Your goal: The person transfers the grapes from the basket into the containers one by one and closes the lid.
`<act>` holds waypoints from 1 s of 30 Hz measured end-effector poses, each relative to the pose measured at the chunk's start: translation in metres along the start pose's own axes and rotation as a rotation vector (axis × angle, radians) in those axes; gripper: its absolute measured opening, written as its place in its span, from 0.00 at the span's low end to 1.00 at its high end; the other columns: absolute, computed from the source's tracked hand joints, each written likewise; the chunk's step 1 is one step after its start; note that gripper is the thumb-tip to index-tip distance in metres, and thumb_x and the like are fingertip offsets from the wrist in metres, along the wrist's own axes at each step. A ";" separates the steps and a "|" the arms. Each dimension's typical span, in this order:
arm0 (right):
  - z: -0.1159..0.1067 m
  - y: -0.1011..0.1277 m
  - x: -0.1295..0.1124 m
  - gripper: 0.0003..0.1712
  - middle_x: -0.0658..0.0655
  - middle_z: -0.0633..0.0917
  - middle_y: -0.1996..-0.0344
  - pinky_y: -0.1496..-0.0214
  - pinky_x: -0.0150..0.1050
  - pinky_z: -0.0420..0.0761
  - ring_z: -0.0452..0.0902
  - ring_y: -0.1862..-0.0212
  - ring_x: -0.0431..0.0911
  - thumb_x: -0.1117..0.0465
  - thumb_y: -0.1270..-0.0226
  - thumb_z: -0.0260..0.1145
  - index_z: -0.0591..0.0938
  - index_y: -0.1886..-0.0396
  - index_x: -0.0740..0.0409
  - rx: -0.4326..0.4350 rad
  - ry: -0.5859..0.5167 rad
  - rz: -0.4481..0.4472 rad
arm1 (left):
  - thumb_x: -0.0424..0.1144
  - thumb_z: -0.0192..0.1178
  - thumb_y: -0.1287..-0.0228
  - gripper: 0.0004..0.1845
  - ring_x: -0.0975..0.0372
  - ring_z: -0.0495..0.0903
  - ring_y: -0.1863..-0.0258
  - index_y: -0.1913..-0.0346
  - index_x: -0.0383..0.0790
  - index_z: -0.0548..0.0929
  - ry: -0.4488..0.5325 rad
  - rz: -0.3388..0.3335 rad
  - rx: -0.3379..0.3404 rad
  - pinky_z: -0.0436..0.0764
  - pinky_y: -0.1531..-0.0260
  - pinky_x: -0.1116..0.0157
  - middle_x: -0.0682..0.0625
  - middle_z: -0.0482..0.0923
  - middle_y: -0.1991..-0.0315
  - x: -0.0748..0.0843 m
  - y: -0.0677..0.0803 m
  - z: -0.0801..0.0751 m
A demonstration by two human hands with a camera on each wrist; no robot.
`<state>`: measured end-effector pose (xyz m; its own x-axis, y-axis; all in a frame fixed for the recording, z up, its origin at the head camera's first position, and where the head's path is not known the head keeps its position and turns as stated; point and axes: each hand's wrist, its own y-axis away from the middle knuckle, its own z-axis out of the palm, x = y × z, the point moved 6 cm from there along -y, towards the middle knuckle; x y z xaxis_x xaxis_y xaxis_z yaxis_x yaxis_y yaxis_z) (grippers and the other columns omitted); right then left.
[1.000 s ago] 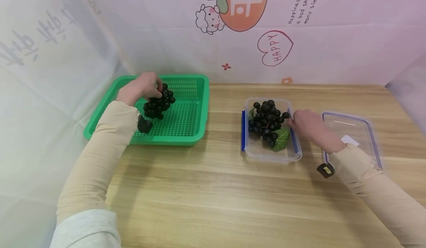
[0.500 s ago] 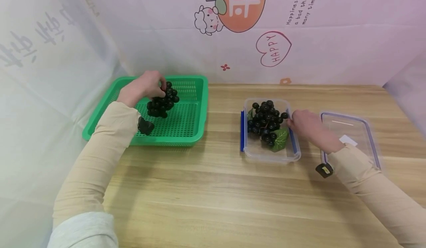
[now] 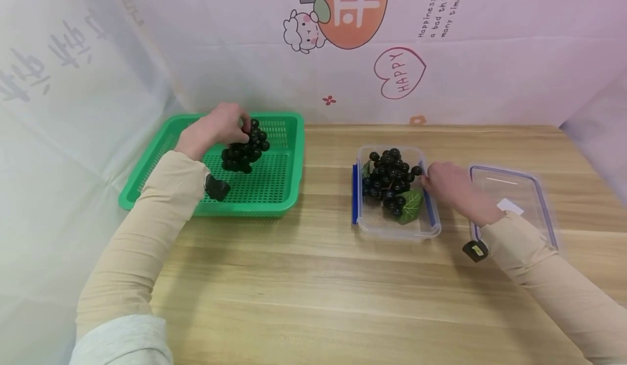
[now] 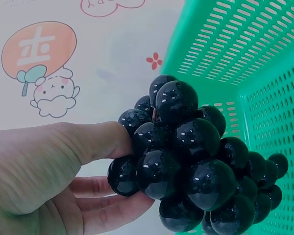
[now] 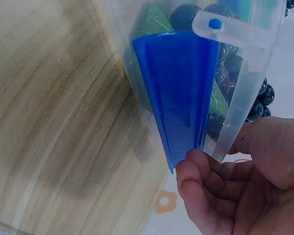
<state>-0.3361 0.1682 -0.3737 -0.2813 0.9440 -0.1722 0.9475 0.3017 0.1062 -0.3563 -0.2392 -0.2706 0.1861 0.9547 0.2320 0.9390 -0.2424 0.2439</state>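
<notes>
Over the green basket at the left of the desk, the left hand grips a bunch of dark grapes by its top, fingers curled round it, the bunch hanging just above the mesh floor. Well apart to the right, the right hand pinches the blue side clip of a clear container (a second bunch with green leaves lies inside). The container's lid lies just beyond that hand.
</notes>
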 end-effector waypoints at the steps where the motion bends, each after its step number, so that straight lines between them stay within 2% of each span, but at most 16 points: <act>1: 0.000 0.000 0.000 0.19 0.57 0.74 0.86 0.85 0.32 0.68 0.69 0.84 0.46 0.59 0.31 0.54 0.71 0.82 0.62 -0.001 -0.004 -0.001 | 0.32 0.52 0.37 0.09 0.56 0.77 0.76 0.56 0.33 0.77 0.001 0.000 0.000 0.76 0.66 0.59 0.38 0.73 0.53 0.001 0.000 0.000; 11: -0.001 0.001 -0.002 0.19 0.57 0.73 0.86 0.85 0.32 0.69 0.69 0.84 0.46 0.59 0.30 0.52 0.70 0.83 0.61 0.001 -0.014 -0.003 | 0.32 0.51 0.37 0.09 0.58 0.74 0.76 0.56 0.34 0.76 -0.001 0.004 -0.011 0.73 0.68 0.61 0.41 0.72 0.57 0.012 0.000 -0.004; 22: 0.001 0.002 -0.001 0.19 0.57 0.74 0.86 0.86 0.31 0.68 0.68 0.84 0.45 0.59 0.30 0.53 0.72 0.81 0.63 -0.020 -0.038 0.003 | 0.32 0.52 0.40 0.09 0.60 0.73 0.80 0.59 0.35 0.78 -0.048 0.060 0.017 0.73 0.64 0.60 0.48 0.73 0.75 0.027 -0.003 -0.010; 30: 0.000 0.002 -0.001 0.20 0.56 0.73 0.87 0.86 0.32 0.68 0.68 0.84 0.45 0.58 0.30 0.53 0.69 0.83 0.60 -0.011 -0.015 0.008 | 0.32 0.53 0.41 0.07 0.61 0.69 0.81 0.61 0.35 0.78 -0.056 0.090 0.038 0.70 0.66 0.62 0.51 0.70 0.81 0.037 -0.001 -0.016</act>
<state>-0.3342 0.1677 -0.3734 -0.2711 0.9444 -0.1862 0.9480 0.2955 0.1181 -0.3552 -0.2064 -0.2477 0.2851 0.9378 0.1980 0.9278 -0.3219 0.1885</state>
